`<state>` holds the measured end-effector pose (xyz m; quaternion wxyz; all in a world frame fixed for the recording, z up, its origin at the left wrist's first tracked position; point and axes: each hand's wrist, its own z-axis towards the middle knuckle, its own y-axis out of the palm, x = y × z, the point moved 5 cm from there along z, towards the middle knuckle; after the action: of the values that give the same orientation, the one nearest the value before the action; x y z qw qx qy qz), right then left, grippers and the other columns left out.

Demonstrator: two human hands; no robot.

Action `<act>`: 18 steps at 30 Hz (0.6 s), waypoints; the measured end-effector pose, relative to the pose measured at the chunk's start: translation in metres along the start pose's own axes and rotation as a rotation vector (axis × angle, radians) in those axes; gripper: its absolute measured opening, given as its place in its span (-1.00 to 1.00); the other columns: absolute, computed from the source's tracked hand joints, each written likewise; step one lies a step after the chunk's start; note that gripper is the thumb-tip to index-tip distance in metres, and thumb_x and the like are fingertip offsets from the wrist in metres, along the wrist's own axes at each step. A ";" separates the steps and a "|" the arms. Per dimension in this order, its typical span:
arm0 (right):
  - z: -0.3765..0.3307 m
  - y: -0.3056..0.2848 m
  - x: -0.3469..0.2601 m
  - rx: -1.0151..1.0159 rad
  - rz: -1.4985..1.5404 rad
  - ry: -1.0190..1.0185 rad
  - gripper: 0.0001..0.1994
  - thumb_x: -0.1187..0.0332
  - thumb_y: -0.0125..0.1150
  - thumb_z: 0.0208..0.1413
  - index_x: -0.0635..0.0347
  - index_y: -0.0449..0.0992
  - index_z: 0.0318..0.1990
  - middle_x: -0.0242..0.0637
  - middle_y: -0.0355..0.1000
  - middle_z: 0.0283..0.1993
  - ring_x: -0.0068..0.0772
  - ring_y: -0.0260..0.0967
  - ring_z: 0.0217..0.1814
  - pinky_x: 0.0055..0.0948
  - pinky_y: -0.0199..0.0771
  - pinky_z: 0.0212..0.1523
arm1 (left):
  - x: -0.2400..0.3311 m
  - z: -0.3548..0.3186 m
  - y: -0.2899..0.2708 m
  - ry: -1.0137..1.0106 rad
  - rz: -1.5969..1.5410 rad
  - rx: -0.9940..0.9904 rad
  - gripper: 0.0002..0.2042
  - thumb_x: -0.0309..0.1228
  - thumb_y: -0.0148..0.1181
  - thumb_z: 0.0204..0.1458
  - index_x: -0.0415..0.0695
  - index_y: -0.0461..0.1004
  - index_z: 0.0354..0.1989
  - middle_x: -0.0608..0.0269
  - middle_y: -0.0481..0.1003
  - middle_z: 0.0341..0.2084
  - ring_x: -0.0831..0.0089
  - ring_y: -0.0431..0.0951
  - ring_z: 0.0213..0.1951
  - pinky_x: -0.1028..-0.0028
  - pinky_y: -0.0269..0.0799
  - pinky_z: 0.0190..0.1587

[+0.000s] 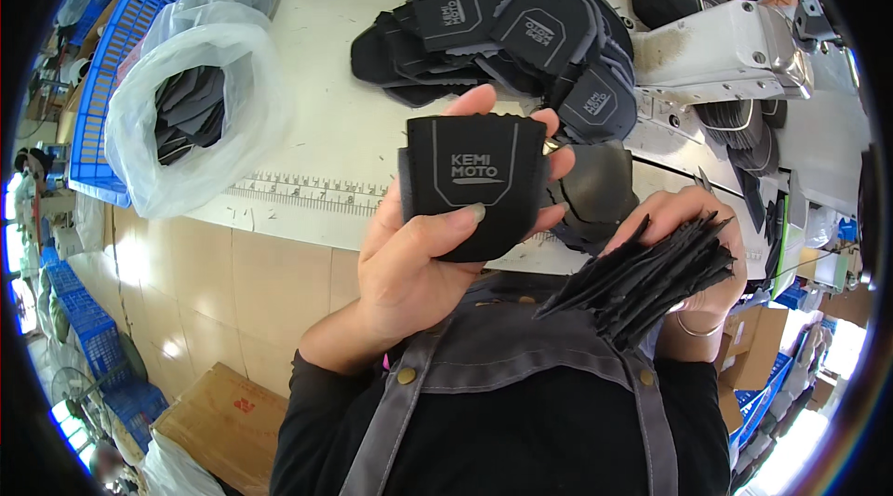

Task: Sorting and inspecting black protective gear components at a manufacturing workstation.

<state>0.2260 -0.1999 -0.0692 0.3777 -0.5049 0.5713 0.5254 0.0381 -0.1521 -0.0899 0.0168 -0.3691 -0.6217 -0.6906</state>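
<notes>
Left hand: thumb on the face, fingers behind, pinching a black U-shaped fabric panel, straight edge away from me, rounded end toward my apron. Right hand curls round a bundle of thin black strips, to the panel's right and slightly nearer me, long axis slanting far-right. Heaped matching panels lie beyond, nearer my left.

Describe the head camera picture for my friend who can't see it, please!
A person's left hand holds up a black, rounded fabric piece with grey print, and the right hand grips a bunch of thin black strips. Beyond them, similar black pieces are heaped on a white table beside a white metal machine.
</notes>
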 end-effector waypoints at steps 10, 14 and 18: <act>0.020 0.017 -0.004 -0.221 0.024 -0.035 -0.49 0.38 0.41 -0.51 0.44 0.40 -0.29 0.07 0.35 -0.18 -0.23 0.36 -0.18 -0.42 0.26 -0.09 | 0.000 0.001 0.000 -0.041 -0.041 0.015 -0.30 -0.48 -0.08 -0.19 -0.10 -0.16 0.22 -0.14 0.01 0.13 -0.04 0.12 0.13 0.02 0.21 0.04; 0.033 0.032 -0.014 -0.353 0.012 -0.076 -0.53 0.48 0.32 -0.37 0.38 0.37 -0.18 0.09 0.23 0.02 -0.21 0.27 0.00 -0.38 0.21 0.03 | 0.001 0.001 -0.002 -0.007 0.029 -0.043 -0.34 -0.40 -0.10 -0.15 -0.17 -0.14 0.21 -0.13 -0.01 0.15 0.04 0.10 0.16 0.14 0.12 0.11; 0.043 0.038 -0.009 -0.323 -0.119 0.151 -0.52 0.56 0.28 -0.24 0.30 0.28 -0.07 -0.34 0.31 -0.12 -0.61 0.22 -0.07 -0.56 0.23 -0.06 | -0.006 0.004 -0.004 0.082 0.300 -0.180 -0.34 -0.16 -0.16 -0.04 -0.27 -0.12 0.20 -0.04 -0.05 0.19 0.22 -0.01 0.22 0.30 -0.09 0.21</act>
<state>0.1863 -0.1584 -0.0596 0.2782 -0.6298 0.4754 0.5477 0.0426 -0.1507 -0.0964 0.1119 -0.4291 -0.4943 -0.7477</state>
